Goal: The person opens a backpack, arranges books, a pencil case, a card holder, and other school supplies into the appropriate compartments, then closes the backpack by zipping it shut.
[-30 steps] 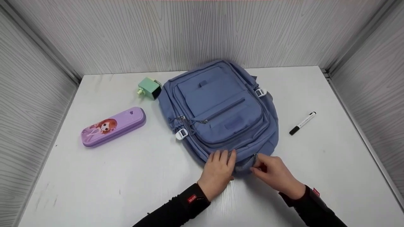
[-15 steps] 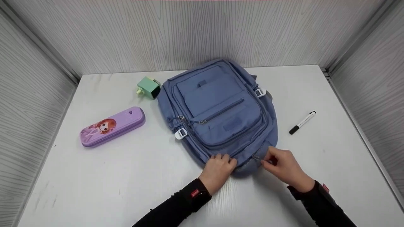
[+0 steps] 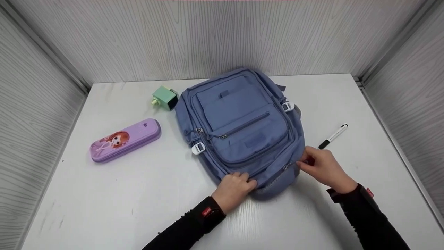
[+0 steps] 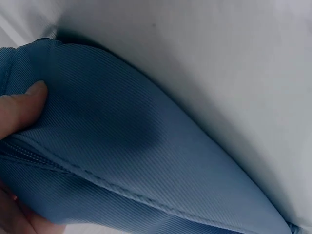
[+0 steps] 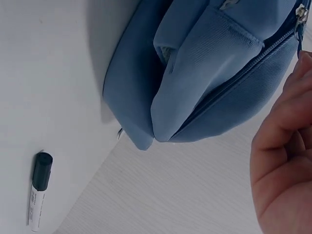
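Observation:
A blue backpack [image 3: 239, 118] lies on its back on the white table, its near end toward me. My left hand [image 3: 233, 192] grips that near edge; in the left wrist view, the thumb [image 4: 24, 109] presses on the cloth beside a zipper and fingers curl below. At the backpack's near right corner, my right hand [image 3: 326, 169] pinches the pull of the zipper. The right wrist view shows the metal slider [image 5: 301, 14] just above the fingertips, with the zipper's closed-looking line running down-left from it. The left fingertips are hidden in the head view.
A purple pencil case [image 3: 125, 140] with a printed figure lies left of the backpack. Behind it, a small green box with a knob [image 3: 165, 98] sits close to the bag's left side. A black-capped marker [image 3: 333, 136] lies to the right, near my right hand. Grey panels surround the table.
My right hand has drawn the zipper pull to the right and away from me along the near edge. The left fingers have curled onto the cloth, and the near corner has shifted slightly.

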Demonstrator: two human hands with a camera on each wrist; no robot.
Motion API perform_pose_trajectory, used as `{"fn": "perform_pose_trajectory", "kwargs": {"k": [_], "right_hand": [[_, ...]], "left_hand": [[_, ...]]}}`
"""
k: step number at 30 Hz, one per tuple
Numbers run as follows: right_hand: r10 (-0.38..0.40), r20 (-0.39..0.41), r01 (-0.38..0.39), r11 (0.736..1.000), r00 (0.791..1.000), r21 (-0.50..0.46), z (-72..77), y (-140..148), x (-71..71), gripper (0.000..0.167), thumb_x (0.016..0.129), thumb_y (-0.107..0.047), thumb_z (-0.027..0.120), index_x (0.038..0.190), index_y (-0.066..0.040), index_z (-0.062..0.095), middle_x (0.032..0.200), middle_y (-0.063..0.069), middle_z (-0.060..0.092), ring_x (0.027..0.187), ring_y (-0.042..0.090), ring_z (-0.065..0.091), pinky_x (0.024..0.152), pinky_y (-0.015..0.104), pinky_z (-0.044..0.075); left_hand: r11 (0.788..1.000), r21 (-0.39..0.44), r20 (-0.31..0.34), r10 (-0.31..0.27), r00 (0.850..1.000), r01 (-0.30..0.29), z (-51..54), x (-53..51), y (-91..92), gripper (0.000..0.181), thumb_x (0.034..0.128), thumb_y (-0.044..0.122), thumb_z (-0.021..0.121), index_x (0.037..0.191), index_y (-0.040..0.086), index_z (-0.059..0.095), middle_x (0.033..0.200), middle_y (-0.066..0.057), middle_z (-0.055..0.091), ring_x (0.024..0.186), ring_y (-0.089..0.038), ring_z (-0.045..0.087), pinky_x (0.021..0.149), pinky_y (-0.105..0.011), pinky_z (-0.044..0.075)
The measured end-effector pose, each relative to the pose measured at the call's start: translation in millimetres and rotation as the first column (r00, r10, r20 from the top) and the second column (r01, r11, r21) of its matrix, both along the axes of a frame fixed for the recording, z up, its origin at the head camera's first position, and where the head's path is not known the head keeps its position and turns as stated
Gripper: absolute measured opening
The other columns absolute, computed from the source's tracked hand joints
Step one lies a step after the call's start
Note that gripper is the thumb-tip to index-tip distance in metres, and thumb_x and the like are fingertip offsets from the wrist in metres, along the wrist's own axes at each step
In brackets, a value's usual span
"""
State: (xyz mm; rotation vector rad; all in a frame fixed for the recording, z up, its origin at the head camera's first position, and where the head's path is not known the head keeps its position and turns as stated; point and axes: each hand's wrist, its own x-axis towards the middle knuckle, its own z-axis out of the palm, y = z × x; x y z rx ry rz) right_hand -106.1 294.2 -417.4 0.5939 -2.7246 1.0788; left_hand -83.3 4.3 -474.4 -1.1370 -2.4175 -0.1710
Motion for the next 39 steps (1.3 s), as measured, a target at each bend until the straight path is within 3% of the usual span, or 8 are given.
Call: {"fn": "perform_pose_trajectory", "kwargs": {"k": [6,9,13,20,26,31,39], "right_hand": [[-0.021,0.001,0.021,0.999,1.000,0.031,5.2,8,-6.8,0.027,0.077,0.011,0.070,0.072,-0.010,0.054,0.061,-0.009,0.047,0.055,-0.004,0.038,0.050,0.019,0.035],[-0.037,-0.022,0.038,0.998,0.999,0.045,5.5,12,-10.7,0.026,0.078,0.011,0.069,0.072,-0.009,0.055,0.060,-0.008,0.049,0.054,-0.004,0.038,0.049,0.018,0.035],[-0.096,-0.051,0.099,0.993,0.994,0.058,2.4,21,-20.3,0.023,0.078,0.011,0.068,0.072,-0.007,0.055,0.061,-0.003,0.054,0.054,-0.004,0.038,0.049,0.017,0.034],[-0.195,-0.056,0.198,0.978,0.979,0.069,-4.1,41,-36.9,0.016,0.080,0.008,0.067,0.075,-0.003,0.057,0.065,0.005,0.060,0.056,-0.004,0.041,0.051,0.015,0.034],[-0.241,0.016,0.239,0.968,0.970,0.072,-8.3,49,-50.5,0.010,0.083,0.004,0.065,0.078,-0.002,0.059,0.068,0.011,0.066,0.055,-0.005,0.047,0.051,0.016,0.037],[-0.244,0.062,0.238,0.967,0.968,0.086,-12.0,47,-66.0,0.007,0.087,0.002,0.064,0.082,-0.001,0.059,0.071,0.015,0.068,0.052,-0.006,0.050,0.050,0.017,0.041],[-0.281,-0.022,0.279,0.931,0.959,0.236,-16.8,37,-101.2,0.008,0.087,-0.004,0.064,0.081,-0.001,0.060,0.071,0.018,0.066,0.057,0.019,0.053,0.056,0.030,0.038]], "left_hand": [[0.999,0.014,0.034,-0.037,0.999,0.037,-0.2,-0.1,-8.8,0.007,0.0820,0.013,0.072,0.084,0.019,0.068,0.073,0.002,0.065,0.058,-0.011,0.058,0.049,-0.023,0.051],[0.998,0.019,0.022,-0.054,0.998,0.053,-0.5,-0.6,-13.4,0.009,0.0808,0.011,0.072,0.082,0.019,0.069,0.072,0.002,0.065,0.058,-0.011,0.058,0.049,-0.023,0.051],[0.997,0.022,-0.004,-0.079,0.997,0.079,-1.3,-2.0,-22.6,0.010,0.0797,0.011,0.072,0.079,0.020,0.067,0.072,0.002,0.064,0.059,-0.013,0.058,0.049,-0.024,0.049],[0.988,0.040,0.019,-0.150,0.988,0.149,-0.9,-6.0,-41.6,0.017,0.0738,0.005,0.070,0.077,0.021,0.067,0.073,0.004,0.062,0.062,-0.013,0.059,0.049,-0.024,0.046],[0.971,0.085,0.030,-0.226,0.974,0.223,-2.0,-13.9,-61.6,0.024,0.0680,-0.005,0.065,0.070,0.019,0.062,0.075,0.005,0.064,0.069,-0.012,0.065,0.061,-0.024,0.052],[0.964,0.100,0.017,-0.250,0.968,0.247,-2.7,-20.7,-76.8,0.023,0.0703,-0.005,0.063,0.067,0.018,0.060,0.077,0.006,0.065,0.074,-0.010,0.066,0.072,-0.022,0.054],[0.964,0.082,0.028,-0.255,0.967,0.252,-2.5,-23.2,-82.9,0.024,0.0728,-0.005,0.061,0.065,0.018,0.060,0.078,0.007,0.066,0.075,-0.009,0.066,0.072,-0.023,0.053]]}}
